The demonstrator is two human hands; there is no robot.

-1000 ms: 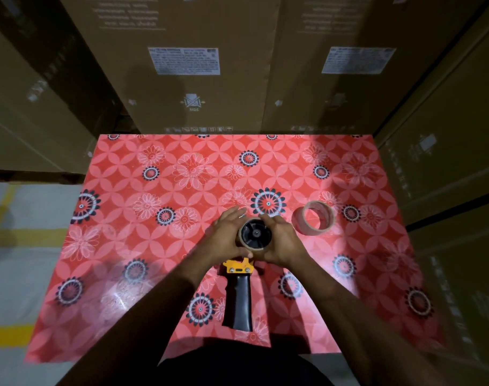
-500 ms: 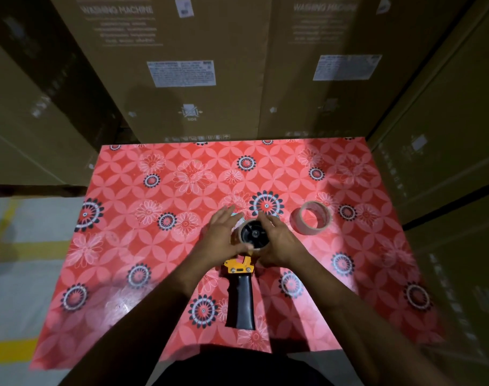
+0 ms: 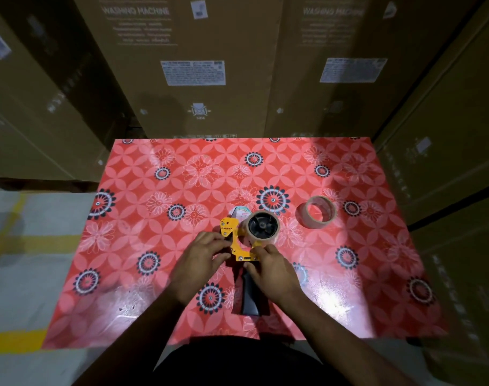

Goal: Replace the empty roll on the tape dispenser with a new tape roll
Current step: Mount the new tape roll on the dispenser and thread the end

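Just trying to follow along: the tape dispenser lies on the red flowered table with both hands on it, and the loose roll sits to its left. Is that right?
Not quite. The loose roll sits to the right of the tape dispenser, not its left, as the head view shows. The rest holds: the dispenser lies on the red flowered table, with the left hand and right hand on it.

Glossy tablecloth; matt cardboard boxes

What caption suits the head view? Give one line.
Both hands steady a dispenser; a spare roll lies beside it.
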